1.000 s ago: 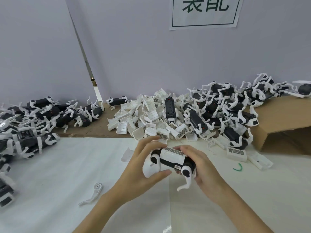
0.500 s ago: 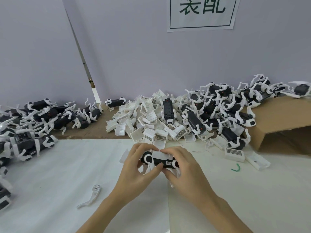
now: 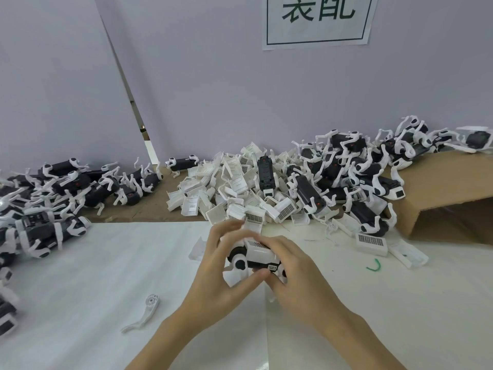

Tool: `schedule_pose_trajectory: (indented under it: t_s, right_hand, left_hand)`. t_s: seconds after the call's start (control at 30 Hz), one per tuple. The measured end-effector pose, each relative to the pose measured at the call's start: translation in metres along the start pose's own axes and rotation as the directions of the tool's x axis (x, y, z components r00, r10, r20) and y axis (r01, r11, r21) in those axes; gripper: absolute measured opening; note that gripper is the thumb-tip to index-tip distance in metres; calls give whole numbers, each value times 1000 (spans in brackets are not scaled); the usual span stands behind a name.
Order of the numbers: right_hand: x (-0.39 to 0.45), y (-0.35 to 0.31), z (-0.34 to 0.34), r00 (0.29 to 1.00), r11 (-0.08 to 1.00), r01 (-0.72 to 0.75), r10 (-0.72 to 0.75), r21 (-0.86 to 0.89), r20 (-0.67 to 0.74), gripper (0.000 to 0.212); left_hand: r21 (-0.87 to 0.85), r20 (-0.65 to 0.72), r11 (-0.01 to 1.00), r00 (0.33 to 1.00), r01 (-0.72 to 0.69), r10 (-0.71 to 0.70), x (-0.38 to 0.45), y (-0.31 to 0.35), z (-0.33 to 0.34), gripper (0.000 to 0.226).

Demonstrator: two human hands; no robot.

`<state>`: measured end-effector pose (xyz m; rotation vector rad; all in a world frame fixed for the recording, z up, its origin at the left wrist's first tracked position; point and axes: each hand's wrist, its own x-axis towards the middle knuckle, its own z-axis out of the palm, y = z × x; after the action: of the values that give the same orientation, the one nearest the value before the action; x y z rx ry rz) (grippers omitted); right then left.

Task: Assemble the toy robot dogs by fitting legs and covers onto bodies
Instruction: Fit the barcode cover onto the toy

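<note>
unit in hand: black plastic toy dog body with white legs, held just above the white table sheet, front centre
cover: white ribbed plastic cover with a barcode sticker sits on top of the body; can't tell if it's fully snapped in
left hand: fingers curled over the far side of the unit, thumb under its near edge, gripping it
right hand: fingers wrapped over the cover and the body's right end, gripping
risk 1: cover seated crooked; uneven finger pressure could leave one edge proud or bend a clip
risk 2: thin legs under the palms could twist or pop off if the squeeze lands on them
risk 3: loose white plastic leg lies alone on the sheet to the left, well apart from the hands; easy to overlook, so a unit may go out a leg short
container: tipped brown cardboard box at right; inside is dark, nothing visible in it; legged black bodies are heaped on its top panel, not in it
loose stock: pile of white covers lies on brown cardboard at the back, no bin
left pile: heap of black-and-white dogs sits loose at the table's left edge
</note>
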<state>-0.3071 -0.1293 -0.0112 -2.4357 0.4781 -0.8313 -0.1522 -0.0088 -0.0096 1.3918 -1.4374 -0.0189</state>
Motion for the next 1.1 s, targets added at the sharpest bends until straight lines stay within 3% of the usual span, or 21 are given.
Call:
schedule_pose_trajectory:
  t_s: [0.07, 0.13, 0.17, 0.27, 0.43, 0.5, 0.6, 0.7, 0.9, 1.0, 1.07, 1.1]
  right_hand:
    - [0, -1, 0, 997, 996, 46, -51, -79, -66, 61]
    - [0, -3, -1, 987, 985, 95, -111, -143, -113, 62]
    - [1, -3, -1, 981, 980, 120, -142, -158, -131, 63]
    - [3, -3, -3, 980, 982, 146, -161, -123, -122, 64]
    - [4, 4, -5, 984, 976, 134, -151, -169, -91, 48]
    - [4, 4, -6, 976, 958, 138, -175, -253, -128, 47]
    - [4, 2, -7, 964, 933, 176, -228, -315, -139, 48]
    - [2, 0, -8, 973, 968, 191, -209, -166, -100, 48]
    - [1, 1, -7, 990, 995, 42, -29, 95, -135, 50]
    - [2, -1, -8, 993, 953, 10, 25, 304, -111, 47]
    - [2, -4, -12, 993, 834, -46, 100, 550, -69, 42]
    - [2, -4, -14, 987, 754, -88, 154, 651, -45, 41]
  left_hand:
    - [-132, -2, 975, 983, 180, -181, 1, 4, 1, 76]
    - [-258, 15, 901, 934, 349, -358, 4, 7, 2, 67]
    - [-267, 13, 891, 926, 368, -378, 5, 6, 1, 57]
    - [-244, 9, 929, 958, 279, -285, 6, 7, -5, 48]
    - [75, 123, 996, 992, -37, 28, 8, 5, -9, 63]
    - [121, 56, 993, 998, -6, -1, 4, 4, -4, 69]
    - [21, -30, 984, 984, 178, -177, 0, 4, 3, 62]
    - [-112, -20, 968, 973, 226, -230, 0, 3, 4, 42]
    - [-216, 30, 941, 965, 260, -260, 3, 3, -2, 43]
    - [13, -35, 961, 961, 275, -274, 4, 7, -4, 50]
    - [250, -32, 959, 991, 132, -129, 5, 5, -8, 53]
    - [273, -3, 957, 995, 100, -104, 6, 4, -10, 56]
